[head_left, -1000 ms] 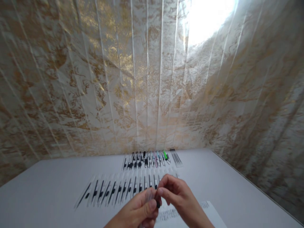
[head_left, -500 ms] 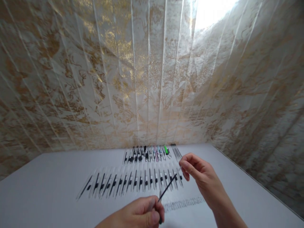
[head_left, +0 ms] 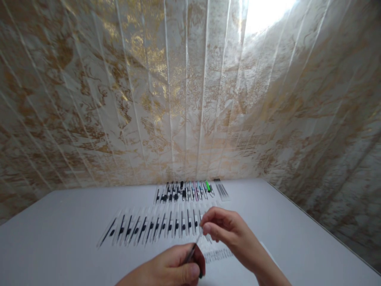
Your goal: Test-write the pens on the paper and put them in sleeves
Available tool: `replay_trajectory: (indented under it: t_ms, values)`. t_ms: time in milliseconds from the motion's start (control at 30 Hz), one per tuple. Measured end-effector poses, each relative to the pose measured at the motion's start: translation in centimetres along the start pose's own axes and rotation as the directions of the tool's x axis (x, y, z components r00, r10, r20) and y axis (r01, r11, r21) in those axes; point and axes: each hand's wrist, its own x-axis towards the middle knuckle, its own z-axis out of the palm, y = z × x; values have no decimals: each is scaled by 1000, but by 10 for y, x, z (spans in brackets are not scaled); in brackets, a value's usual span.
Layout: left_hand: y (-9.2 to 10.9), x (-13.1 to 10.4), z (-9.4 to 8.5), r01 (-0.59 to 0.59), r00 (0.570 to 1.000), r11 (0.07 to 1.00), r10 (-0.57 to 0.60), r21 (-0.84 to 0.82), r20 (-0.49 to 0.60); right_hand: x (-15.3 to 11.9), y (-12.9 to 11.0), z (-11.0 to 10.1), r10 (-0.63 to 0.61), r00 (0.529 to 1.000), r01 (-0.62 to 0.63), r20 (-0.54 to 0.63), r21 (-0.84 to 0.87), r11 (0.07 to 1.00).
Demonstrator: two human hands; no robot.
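My left hand [head_left: 166, 264] is closed around a pen barrel [head_left: 190, 254] at the bottom middle; its dark tip end shows below my fingers. A thin pen refill [head_left: 198, 238], clear at its upper end and dark lower down, runs from the barrel up to my right hand. My right hand [head_left: 228, 226] pinches the refill's upper end between thumb and forefinger. Most of the refill's dark part is inside the barrel or hidden by my left hand. Beyond both hands lies a row of clear pens [head_left: 151, 226] with dark refills and black grips, partly covered by my right hand.
At the back are more pens [head_left: 171, 192], mostly black, a bright green one [head_left: 208, 186] and a pack of thin refills [head_left: 222, 190]. A sheet with dark marks [head_left: 218, 255] lies under my right hand. A gold-patterned covering [head_left: 190, 99] rises behind the white table [head_left: 65, 230].
My right hand has moved down and left toward my left hand, carrying the refill's end. The refill's dark length has slid into the barrel. My left hand has stayed nearly in place.
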Motion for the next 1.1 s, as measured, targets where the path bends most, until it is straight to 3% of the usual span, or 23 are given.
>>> replay_trajectory:
  t_ms: [67,100,200,267,367,533,800,933,1100]
  values:
    - [-1,1,-3,-1,998,1000,1,-3,-58,2,6,1,25,999,-17,37,-215,977]
    - [-1,2,-4,-2,995,1000,2,-4,-100,4,11,1,46,999,-37,14,-384,923]
    - [-2,5,-8,-2,976,1000,3,4,-217,10,30,-3,130,986,-164,-106,-778,607]
    - [-3,7,-10,9,966,1000,-5,16,-259,15,45,-3,185,972,-219,-145,-845,488]
    - [-8,11,-12,11,957,999,-1,34,-290,19,62,4,224,965,-226,-139,-875,429]
    - [-16,13,-16,-25,956,999,38,48,-292,23,74,18,249,961,-209,-118,-901,379]
    - [-8,9,-16,18,944,997,6,69,-329,24,86,22,300,948,-215,-103,-905,367]
    - [-9,10,-17,31,940,997,-4,73,-341,24,84,22,296,951,-210,-90,-890,404]
    - [-8,11,-17,-20,923,1000,25,17,-385,18,56,15,183,982,-142,-49,-830,539]
